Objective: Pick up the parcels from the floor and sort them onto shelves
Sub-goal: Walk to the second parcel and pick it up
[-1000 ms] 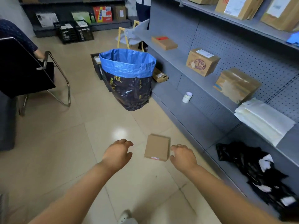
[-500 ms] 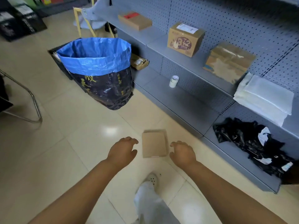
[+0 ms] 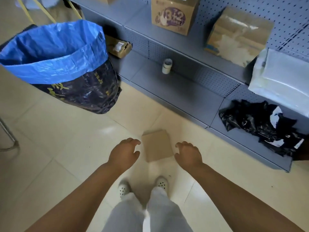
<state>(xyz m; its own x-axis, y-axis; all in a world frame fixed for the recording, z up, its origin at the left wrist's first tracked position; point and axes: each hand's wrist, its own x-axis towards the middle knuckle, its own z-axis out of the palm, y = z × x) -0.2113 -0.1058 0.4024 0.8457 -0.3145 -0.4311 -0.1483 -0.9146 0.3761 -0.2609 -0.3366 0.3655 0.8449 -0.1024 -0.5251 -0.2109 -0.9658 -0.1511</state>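
Head view looks down on a small flat cardboard parcel [image 3: 158, 145] lying on the tiled floor [image 3: 66, 148], just in front of the person's shoes and near the bottom shelf [image 3: 175, 91] on the right. The left hand [image 3: 124, 154] and right hand [image 3: 188, 154] flank it, fingers spread and curled, empty, not yet touching it as far as I can tell.

By its thin, stiff, plain look the parcel is probably light and rigid, unlikely to sag. Its board faces may slide on the glossy tile, so pinching the left and right edges, or hooking fingertips under one edge, seems the sound hold.

Its contents and weight are unknown, no label shows on top, and motion blur softens its edges. Whether it lies fully flat is unclear.
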